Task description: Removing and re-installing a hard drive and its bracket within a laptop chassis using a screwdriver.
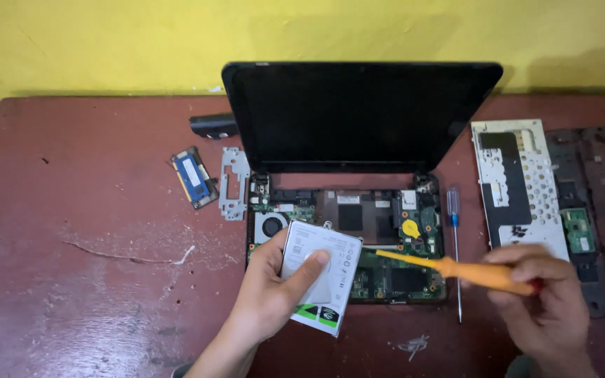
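Note:
My left hand (274,290) grips a silver hard drive (330,269) with a white and green label, held tilted over the front left of an opened laptop (348,210). My right hand (540,297) holds an orange-handled screwdriver (456,266); its tip points left, next to the drive's right edge. The laptop's base is stripped, showing the green circuit board (393,276), a round fan (272,226) and a yellow coin cell (410,227). Its dark screen (358,115) stands upright at the back.
On the reddish table (92,231) lie a blue memory module (194,176), a metal bracket (234,182), a black part (213,126), a blue-handled screwdriver (454,238), a perforated metal keyboard plate (519,185) and a dark laptop cover (596,210). A yellow wall stands behind.

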